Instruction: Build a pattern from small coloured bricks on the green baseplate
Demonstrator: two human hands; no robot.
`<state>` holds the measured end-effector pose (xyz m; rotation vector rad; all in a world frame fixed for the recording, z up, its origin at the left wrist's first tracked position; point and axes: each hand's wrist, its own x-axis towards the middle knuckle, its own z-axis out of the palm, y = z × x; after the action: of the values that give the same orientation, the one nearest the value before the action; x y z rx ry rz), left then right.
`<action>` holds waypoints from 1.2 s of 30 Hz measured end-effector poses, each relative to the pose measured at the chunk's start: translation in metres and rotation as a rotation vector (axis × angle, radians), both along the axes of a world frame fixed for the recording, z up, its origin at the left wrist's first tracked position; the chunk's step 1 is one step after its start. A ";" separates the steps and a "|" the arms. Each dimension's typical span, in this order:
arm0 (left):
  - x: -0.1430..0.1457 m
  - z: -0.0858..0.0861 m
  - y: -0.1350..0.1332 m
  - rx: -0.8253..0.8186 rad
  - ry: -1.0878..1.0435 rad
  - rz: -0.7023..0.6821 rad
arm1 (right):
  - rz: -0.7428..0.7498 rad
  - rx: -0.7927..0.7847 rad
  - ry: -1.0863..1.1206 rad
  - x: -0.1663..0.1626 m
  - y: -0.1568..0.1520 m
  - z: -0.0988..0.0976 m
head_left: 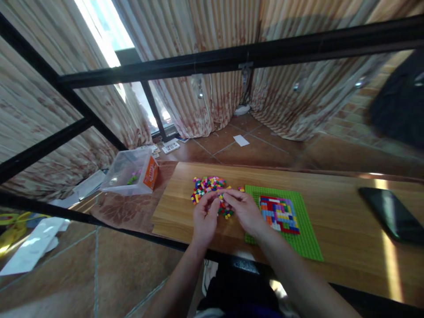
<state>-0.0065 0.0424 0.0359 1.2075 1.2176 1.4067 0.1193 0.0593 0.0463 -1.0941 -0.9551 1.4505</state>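
My left hand (206, 217) and my right hand (244, 207) meet fingertip to fingertip above a heap of small coloured building bricks (208, 184). Between the pinched fingertips sits a small yellowish brick (221, 196), partly covered by the fingers. Both hands are closed on it, as far as shows. Right of my right hand lies a green baseplate (306, 221), partly hidden by my right forearm. A block of many-coloured bricks (280, 214) with a red and blue border stands on the baseplate.
A dark phone (392, 214) lies at the right of the wooden board (341, 207). At the left stands a clear plastic box (127, 170) with an orange label and a few green and pink pieces inside. A black metal bar (212, 65) crosses beyond the table.
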 end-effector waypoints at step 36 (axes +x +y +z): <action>0.056 0.004 -0.070 -0.360 0.205 -0.464 | -0.628 -0.036 -0.285 0.165 -0.093 -0.033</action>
<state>0.0499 -0.0273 0.0404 1.2909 1.1685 0.7048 0.2840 -0.0335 0.0133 -1.4897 -0.6828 0.8147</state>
